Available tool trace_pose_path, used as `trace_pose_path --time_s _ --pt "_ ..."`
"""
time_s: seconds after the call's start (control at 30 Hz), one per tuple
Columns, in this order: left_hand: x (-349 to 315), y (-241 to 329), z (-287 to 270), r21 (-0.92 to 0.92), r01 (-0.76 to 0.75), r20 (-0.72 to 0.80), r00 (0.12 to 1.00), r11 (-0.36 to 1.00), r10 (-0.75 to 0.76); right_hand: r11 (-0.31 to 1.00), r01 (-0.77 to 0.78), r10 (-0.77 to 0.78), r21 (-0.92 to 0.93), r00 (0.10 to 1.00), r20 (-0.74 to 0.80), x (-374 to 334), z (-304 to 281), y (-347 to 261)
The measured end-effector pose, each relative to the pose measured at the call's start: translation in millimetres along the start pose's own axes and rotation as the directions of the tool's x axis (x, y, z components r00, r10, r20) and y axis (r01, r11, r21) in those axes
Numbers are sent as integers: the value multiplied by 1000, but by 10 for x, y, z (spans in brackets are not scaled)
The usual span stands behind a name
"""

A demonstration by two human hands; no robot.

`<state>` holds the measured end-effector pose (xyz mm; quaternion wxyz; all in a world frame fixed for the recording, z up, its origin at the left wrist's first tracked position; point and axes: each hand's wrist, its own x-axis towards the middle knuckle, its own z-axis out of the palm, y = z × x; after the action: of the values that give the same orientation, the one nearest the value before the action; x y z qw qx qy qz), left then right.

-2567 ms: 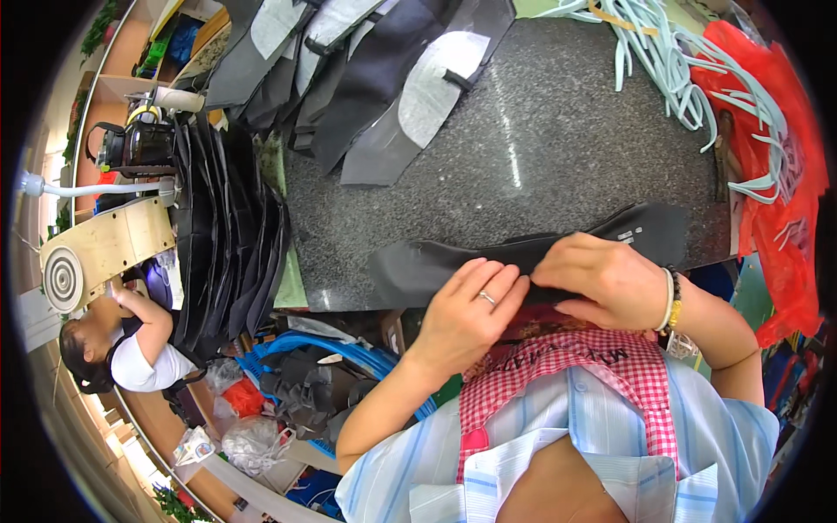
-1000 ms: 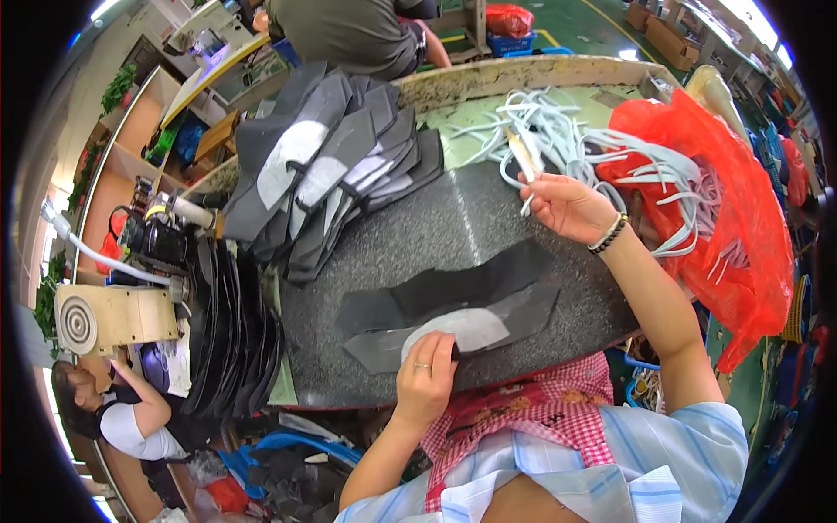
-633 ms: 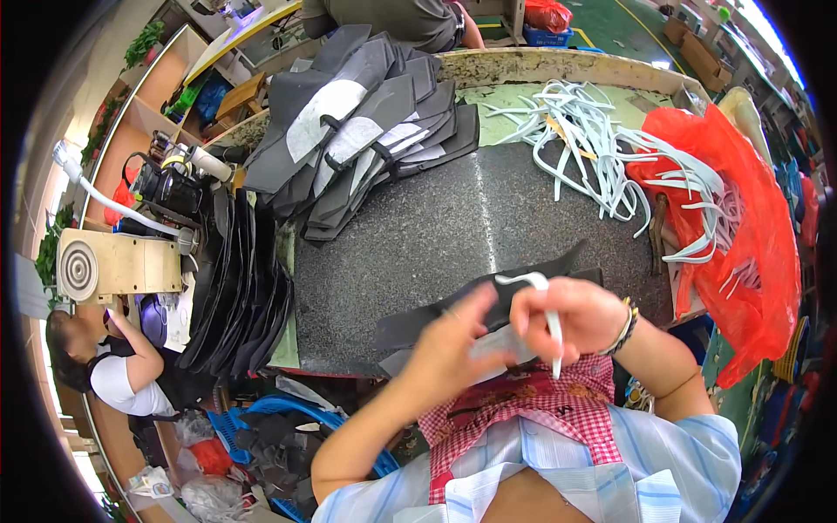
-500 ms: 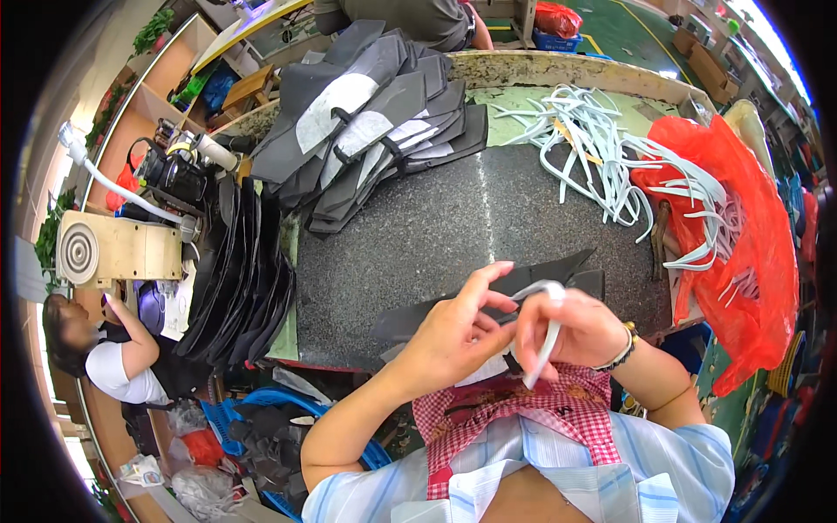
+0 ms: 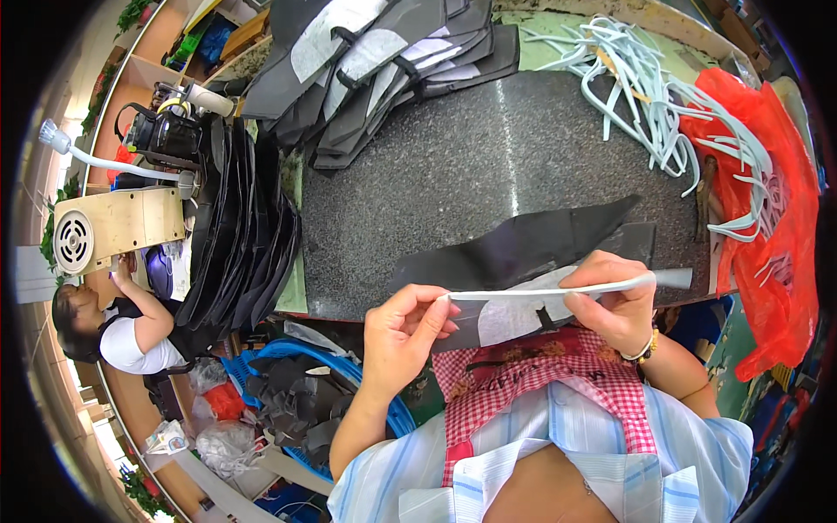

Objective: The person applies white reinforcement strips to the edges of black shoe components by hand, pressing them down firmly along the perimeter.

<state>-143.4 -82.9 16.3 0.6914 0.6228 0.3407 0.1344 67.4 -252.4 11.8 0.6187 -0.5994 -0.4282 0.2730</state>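
Pale blue-white strip point(image 5: 514, 295) stretched nearly straight between both hands, over the white-patched dark panel point(image 5: 514, 321) at the worktable's point(image 5: 410, 196) near side; whether strip touches panel, cannot tell. Left hand point(image 5: 398, 340): thumb and forefinger pinched narrow on the strip's left end; right hand point(image 5: 617, 307): thumb below, fingers above, gripping farther along, with a free tail beyond.

Risks (judgement): left pinch takes only the tip, so a hard pull by the right hand could slip it out; strip looks narrow between the hands and broader at the tail, so a twist may be present and could be carried along; black loop point(image 5: 544, 317) on the patch could snag the strip if lowered across it; no hand visibly presses the panel or the plain black piece point(image 5: 523, 244) behind it, so a brushing wrist could skew either.

Compared with 0.5 s ago: strip then curled from the right hand, left fingers spread near it; now drawn out, both hands gripping; panel's white patch more exposed; loose strip pile point(image 5: 636, 96) looks unchanged.
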Motion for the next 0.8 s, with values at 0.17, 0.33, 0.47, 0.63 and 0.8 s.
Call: trace_pose_path --time_s 0.17,0.33,0.47,0.63,0.8 --pt "-84 -423 21 175 53 -132 991 983 -30 864 1 44 -503 996 78 -93 119 139" --pt "-61 -459 62 271 28 -242 969 962 40 835 -40 59 -548 998 17 -62 200 187" --pt "-33 -483 83 278 40 -286 957 960 43 800 -96 140 -593 990 28 -40 247 177" --pt "2 -499 157 373 26 -318 943 927 101 771 -48 115 -635 991 65 -42 267 239" --pt "3 -350 324 679 52 -286 937 732 198 746 -55 163 -664 981 102 -2 210 267"
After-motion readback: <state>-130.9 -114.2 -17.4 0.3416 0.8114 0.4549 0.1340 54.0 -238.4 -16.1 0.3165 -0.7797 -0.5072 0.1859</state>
